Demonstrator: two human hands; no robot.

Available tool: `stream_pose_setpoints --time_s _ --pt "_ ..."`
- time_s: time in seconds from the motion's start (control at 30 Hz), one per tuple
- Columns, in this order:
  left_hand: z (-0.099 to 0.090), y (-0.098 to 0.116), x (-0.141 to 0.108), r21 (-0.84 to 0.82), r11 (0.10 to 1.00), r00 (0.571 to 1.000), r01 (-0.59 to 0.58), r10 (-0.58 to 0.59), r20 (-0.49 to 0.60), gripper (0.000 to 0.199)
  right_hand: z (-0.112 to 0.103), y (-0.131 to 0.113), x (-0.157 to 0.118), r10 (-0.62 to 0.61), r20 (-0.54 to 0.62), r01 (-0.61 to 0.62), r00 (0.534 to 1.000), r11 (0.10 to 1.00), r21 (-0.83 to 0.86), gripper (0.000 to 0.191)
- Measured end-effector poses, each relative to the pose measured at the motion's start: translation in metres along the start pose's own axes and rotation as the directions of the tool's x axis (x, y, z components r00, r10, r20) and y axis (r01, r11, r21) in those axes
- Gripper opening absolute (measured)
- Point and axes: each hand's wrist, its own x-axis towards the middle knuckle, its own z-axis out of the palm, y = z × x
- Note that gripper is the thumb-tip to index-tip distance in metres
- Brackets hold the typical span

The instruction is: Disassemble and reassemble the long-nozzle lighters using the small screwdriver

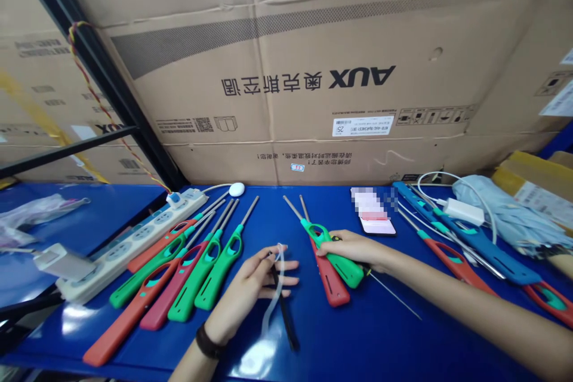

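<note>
Left of the phone (378, 225), the right hand (348, 246) is gripping a green lighter (348, 271), the left hand (249, 280) pinching a clear strip (271, 308), seemingly needing steadiness

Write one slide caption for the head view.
Right hand gripping a green lighter overlapping a red lighter; left hand holding a translucent strip and a black strip.

1. Left forearm (197, 364) is slanting up and rightward from the bottom edge.
2. Left hand (253, 277) is pinching with thumb (265, 267) and index finger (262, 255); remaining fingers (292, 265) are spreading loosely rightward.
3. Right forearm (447, 292) is stretching diagonally in from lower right, showing more length than the left.
4. Right hand (347, 248) is gripping, fingers pointing left.
5. Hands are sitting apart, right one slightly higher in view.
</note>
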Motion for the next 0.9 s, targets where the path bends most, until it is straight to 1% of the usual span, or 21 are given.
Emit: stream_pose_setpoints --time_s 0.13,0.23,0.37,0.47,0.5,0.57,0.6,0.63,0.67,0.7,0.73,0.83,0.87,0.9 --pt "-0.012 0.011 -0.002 0.047 0.998 0.996 -0.044 0.047 -0.072 0.053 -0.002 -0.005 -0.003 -0.042 -0.031 0.037 0.999 0.987 -0.154 0.03" --pt "-0.017 0.019 -0.003 0.082 0.995 0.992 -0.061 0.069 -0.101 0.052 -0.003 -0.003 -0.002 -0.122 -0.104 0.089 0.987 0.957 -0.276 0.034" --pt "-0.021 0.029 -0.006 0.101 0.988 0.984 -0.113 0.125 -0.129 0.05 -0.013 0.0 -0.001 -0.249 -0.222 0.14 0.943 0.899 -0.414 0.034" --pt "-0.019 0.039 -0.007 0.142 0.976 0.971 -0.163 0.184 -0.15 0.048 -0.026 -0.005 -0.009 -0.345 -0.276 0.191 0.897 0.866 -0.462 0.03" --pt "-0.016 0.043 -0.005 0.16 0.971 0.969 -0.18 0.203 -0.141 0.047 -0.03 -0.008 -0.014 -0.378 -0.29 0.214 0.879 0.857 -0.469 0.031" --pt "-0.005 0.051 0.003 0.201 0.957 0.97 -0.208 0.228 -0.083 0.045 -0.035 -0.017 -0.026 -0.426 -0.315 0.248 0.848 0.845 -0.474 0.04" --pt "0.002 0.056 0.008 0.229 0.948 0.971 -0.219 0.234 -0.04 0.043 -0.037 -0.023 -0.032 -0.428 -0.303 0.259 0.851 0.846 -0.466 0.047" --pt "0.01 0.06 0.014 0.258 0.937 0.97 -0.234 0.242 0.004 0.041 -0.038 -0.027 -0.038 -0.386 -0.279 0.247 0.879 0.87 -0.427 0.055" --pt "0.019 0.064 0.02 0.284 0.927 0.97 -0.244 0.238 0.056 0.038 -0.038 -0.032 -0.043 -0.377 -0.228 0.265 0.898 0.875 -0.406 0.059" --pt "0.029 0.067 0.026 0.307 0.918 0.967 -0.252 0.228 0.113 0.033 -0.039 -0.035 -0.047 -0.396 -0.2 0.291 0.896 0.865 -0.408 0.059" --pt "0.039 0.071 0.031 0.324 0.909 0.962 -0.262 0.219 0.164 0.029 -0.039 -0.037 -0.051 -0.446 -0.186 0.334 0.876 0.838 -0.431 0.054" --pt "0.065 0.076 0.044 0.357 0.883 0.943 -0.305 0.227 0.244 0.021 -0.042 -0.036 -0.058 -0.615 -0.159 0.465 0.772 0.717 -0.52 0.035" --pt "0.071 0.075 0.048 0.363 0.877 0.937 -0.316 0.228 0.264 0.021 -0.044 -0.035 -0.061 -0.638 -0.157 0.48 0.754 0.698 -0.531 0.031" --pt "0.075 0.074 0.051 0.368 0.871 0.933 -0.325 0.232 0.277 0.022 -0.046 -0.033 -0.064 -0.638 -0.169 0.477 0.751 0.702 -0.53 0.03"
